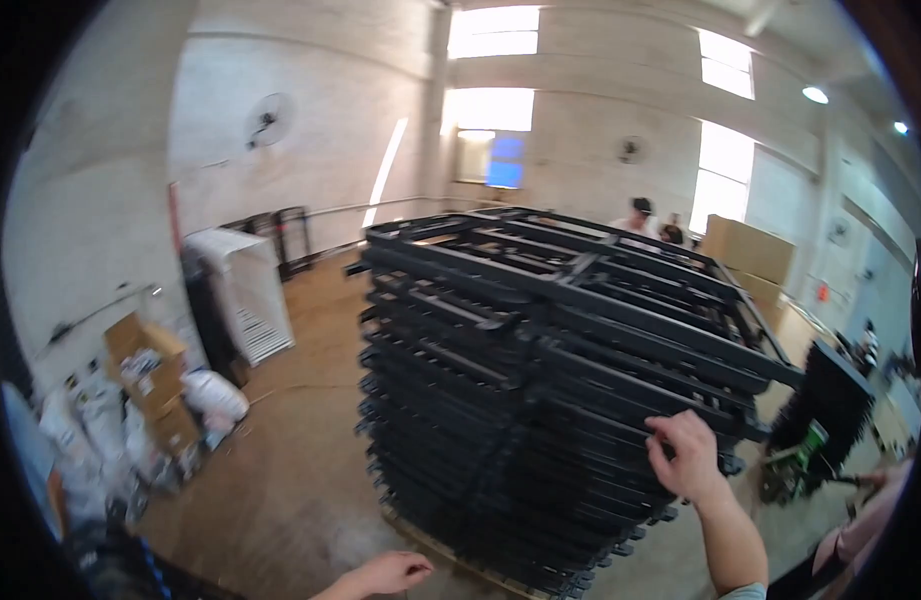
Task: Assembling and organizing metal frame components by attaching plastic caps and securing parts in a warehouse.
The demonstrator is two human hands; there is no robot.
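A tall stack of black metal frames [540, 390] stands on a wooden pallet in the middle of the floor. My right hand [686, 455] reaches up to the stack's near right side and its fingers curl on the edge of one black frame. My left hand [388, 574] hangs low at the bottom edge, in front of the stack's base, fingers loosely apart and holding nothing.
A white wire rack [242, 290] and a black rack stand by the left wall, with cardboard boxes [150, 375] and white sacks [215, 397] in front. Large cartons [748, 250] sit at the back right. Two people [640, 215] stand behind the stack. A black-and-green machine [815, 420] is at right.
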